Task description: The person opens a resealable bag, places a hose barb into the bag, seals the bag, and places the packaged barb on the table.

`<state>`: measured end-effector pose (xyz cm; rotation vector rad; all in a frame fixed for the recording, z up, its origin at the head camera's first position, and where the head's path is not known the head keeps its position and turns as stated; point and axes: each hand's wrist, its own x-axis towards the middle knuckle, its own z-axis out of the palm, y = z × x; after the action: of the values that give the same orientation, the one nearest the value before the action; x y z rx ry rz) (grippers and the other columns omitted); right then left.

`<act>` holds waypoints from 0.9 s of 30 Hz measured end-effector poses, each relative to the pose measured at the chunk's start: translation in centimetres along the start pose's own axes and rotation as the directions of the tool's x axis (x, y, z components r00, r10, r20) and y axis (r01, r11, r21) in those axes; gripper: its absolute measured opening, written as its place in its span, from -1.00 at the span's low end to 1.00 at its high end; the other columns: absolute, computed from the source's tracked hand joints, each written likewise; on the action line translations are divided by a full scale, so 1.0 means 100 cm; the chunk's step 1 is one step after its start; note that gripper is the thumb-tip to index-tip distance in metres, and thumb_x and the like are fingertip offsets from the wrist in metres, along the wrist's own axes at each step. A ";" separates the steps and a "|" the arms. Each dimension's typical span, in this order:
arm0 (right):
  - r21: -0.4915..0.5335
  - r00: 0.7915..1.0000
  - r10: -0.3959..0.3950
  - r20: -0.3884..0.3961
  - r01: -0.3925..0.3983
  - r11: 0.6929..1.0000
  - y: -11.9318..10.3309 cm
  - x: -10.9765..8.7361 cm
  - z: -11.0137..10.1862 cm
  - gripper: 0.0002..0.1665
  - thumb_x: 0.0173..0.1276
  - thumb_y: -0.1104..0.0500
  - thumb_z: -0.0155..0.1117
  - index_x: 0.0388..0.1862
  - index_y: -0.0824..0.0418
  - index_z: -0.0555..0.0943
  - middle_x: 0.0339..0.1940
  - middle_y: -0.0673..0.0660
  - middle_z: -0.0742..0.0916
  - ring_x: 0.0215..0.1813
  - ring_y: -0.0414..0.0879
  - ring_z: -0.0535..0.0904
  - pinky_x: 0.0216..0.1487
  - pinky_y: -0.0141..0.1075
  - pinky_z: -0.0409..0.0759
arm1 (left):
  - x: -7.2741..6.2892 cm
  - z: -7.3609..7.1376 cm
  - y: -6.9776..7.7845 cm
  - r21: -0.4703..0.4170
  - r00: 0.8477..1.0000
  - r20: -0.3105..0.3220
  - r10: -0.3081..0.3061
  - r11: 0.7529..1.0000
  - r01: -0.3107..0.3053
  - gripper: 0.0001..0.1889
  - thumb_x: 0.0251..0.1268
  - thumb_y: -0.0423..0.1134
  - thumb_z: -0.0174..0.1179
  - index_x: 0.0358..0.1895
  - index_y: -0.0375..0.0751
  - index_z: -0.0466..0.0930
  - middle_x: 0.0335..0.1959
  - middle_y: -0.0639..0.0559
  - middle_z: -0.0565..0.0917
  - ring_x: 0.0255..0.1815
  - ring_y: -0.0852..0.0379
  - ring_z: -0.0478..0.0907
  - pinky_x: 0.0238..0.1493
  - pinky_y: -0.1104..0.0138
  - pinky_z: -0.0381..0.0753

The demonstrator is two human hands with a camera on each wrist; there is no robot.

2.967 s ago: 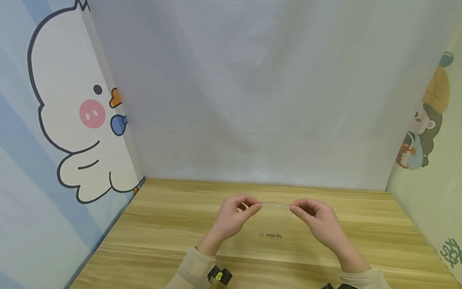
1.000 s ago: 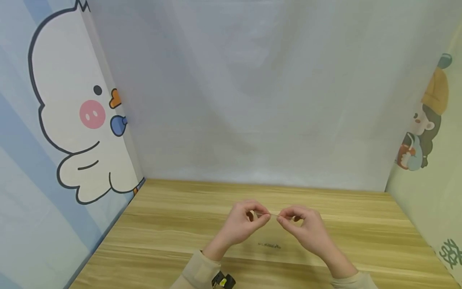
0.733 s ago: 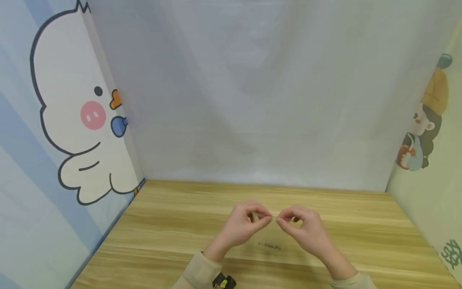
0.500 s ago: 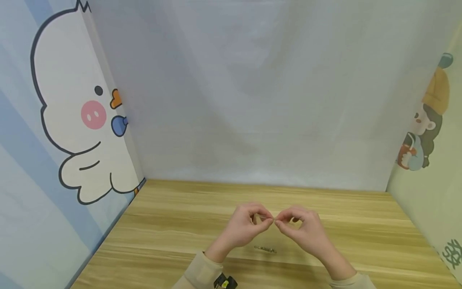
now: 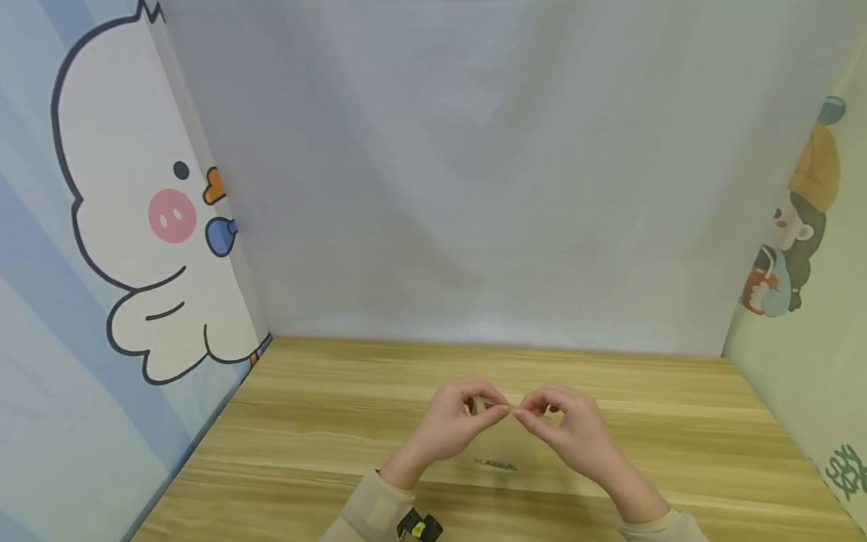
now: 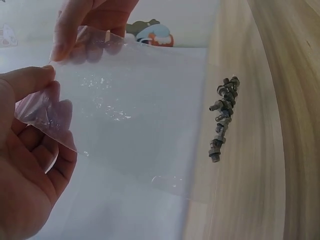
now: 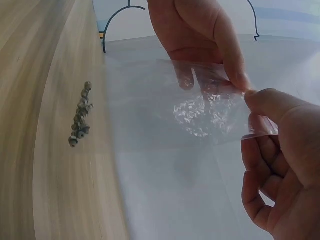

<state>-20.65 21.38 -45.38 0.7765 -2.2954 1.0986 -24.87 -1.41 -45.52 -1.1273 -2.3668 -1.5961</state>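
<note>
A clear plastic bag [image 6: 135,120] hangs upright between the two hands. Along its bottom lies a row of small dark metal parts [image 6: 222,117], like little threaded fittings or screws. With thumb and forefinger, the left hand [image 5: 450,421] pinches the top edge. The right hand [image 5: 572,429] pinches that same edge just beside it, the fingertips of both hands nearly meeting. In the right wrist view, glints show on the creased upper part of the bag [image 7: 145,105], and the metal parts [image 7: 81,115] are seen through the film.
A wood-grain table [image 5: 325,429] lies under the hands. A pale grey sheet [image 5: 474,188] rises behind it. Printed side panels stand left, with a white cartoon duck [image 5: 122,150], and right, with a cartoon child [image 5: 789,241]. A black wrist device [image 5: 420,525] sits by the left sleeve.
Over three seconds the hands have drawn together along the bag's top edge and come slightly lower. The metal parts now appear a little lower and further left.
</note>
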 end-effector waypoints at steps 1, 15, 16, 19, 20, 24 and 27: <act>-0.001 1.000 -0.004 -0.005 0.004 1.000 0.000 0.001 -0.001 -0.70 0.31 0.35 0.57 -0.27 -0.07 0.73 -0.34 -0.31 0.72 -0.30 -0.32 0.61 -0.22 -0.28 0.62 | 0.000 -0.001 0.000 -0.006 1.000 -0.007 -0.003 1.000 0.002 -0.90 0.51 -0.16 0.38 -0.16 -0.06 0.84 -0.20 0.17 0.79 -0.25 0.29 0.61 -0.36 0.43 0.50; 0.025 0.998 0.051 -0.044 -0.050 0.998 -0.006 0.000 -0.003 -0.79 0.23 0.35 0.59 -0.31 0.05 0.77 -0.34 -0.16 0.74 -0.45 -0.33 0.52 -0.47 -0.37 0.56 | 0.000 -0.008 -0.006 -0.090 0.996 -0.062 -0.067 0.994 0.061 -0.93 0.40 -0.27 0.46 -0.26 -0.16 0.88 -0.28 0.14 0.81 -0.38 0.14 0.59 -0.44 0.45 0.39; 0.029 0.997 0.057 -0.045 -0.056 0.998 -0.006 0.000 -0.003 -0.79 0.22 0.35 0.59 -0.31 0.06 0.77 -0.33 -0.15 0.75 -0.45 -0.33 0.53 -0.46 -0.37 0.57 | 0.000 -0.009 -0.006 -0.087 0.996 -0.059 -0.063 0.995 0.057 -0.93 0.40 -0.29 0.45 -0.25 -0.18 0.88 -0.28 0.12 0.81 -0.40 0.12 0.57 -0.44 0.45 0.39; 0.032 0.995 0.093 -0.030 -0.092 0.995 -0.003 0.000 -0.004 -0.80 0.24 0.34 0.59 -0.29 0.05 0.79 -0.31 -0.15 0.77 -0.39 -0.31 0.60 -0.39 -0.35 0.63 | -0.001 -0.012 -0.004 -0.062 0.997 -0.051 -0.053 0.997 0.050 -0.94 0.40 -0.33 0.44 -0.26 -0.18 0.88 -0.32 0.10 0.80 -0.45 0.06 0.52 -0.44 0.44 0.37; 0.030 0.994 0.109 -0.018 -0.108 0.994 -0.002 0.000 -0.004 -0.82 0.25 0.32 0.59 -0.28 0.04 0.80 -0.29 -0.16 0.78 -0.36 -0.31 0.62 -0.35 -0.34 0.65 | -0.001 -0.013 -0.003 -0.054 0.997 -0.050 -0.051 0.997 0.049 -0.94 0.39 -0.34 0.44 -0.27 -0.18 0.88 -0.34 0.11 0.79 -0.47 0.04 0.50 -0.44 0.44 0.37; 0.028 0.983 0.177 0.042 -0.178 0.984 0.004 0.001 -0.008 -0.89 0.31 0.19 0.58 -0.21 0.03 0.82 -0.23 -0.23 0.81 -0.23 -0.28 0.69 -0.15 -0.27 0.69 | -0.001 -0.017 0.001 -0.039 0.997 -0.052 -0.065 0.997 0.063 -0.95 0.36 -0.34 0.46 -0.27 -0.17 0.90 -0.38 0.14 0.78 -0.48 0.09 0.48 -0.43 0.43 0.38; 0.048 0.975 0.201 0.098 -0.206 0.977 0.006 0.000 -0.010 -0.95 0.34 0.14 0.56 -0.23 0.01 0.84 -0.26 -0.25 0.82 -0.22 -0.27 0.71 -0.11 -0.26 0.70 | -0.002 -0.019 0.002 -0.045 0.996 -0.047 -0.082 0.996 0.080 -0.96 0.35 -0.34 0.47 -0.24 -0.18 0.90 -0.38 0.15 0.78 -0.46 0.17 0.48 -0.42 0.44 0.39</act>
<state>-20.87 22.45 -45.13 0.6365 -2.4749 1.2481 -25.21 -3.09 -44.62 -0.9994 -2.3874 -1.6878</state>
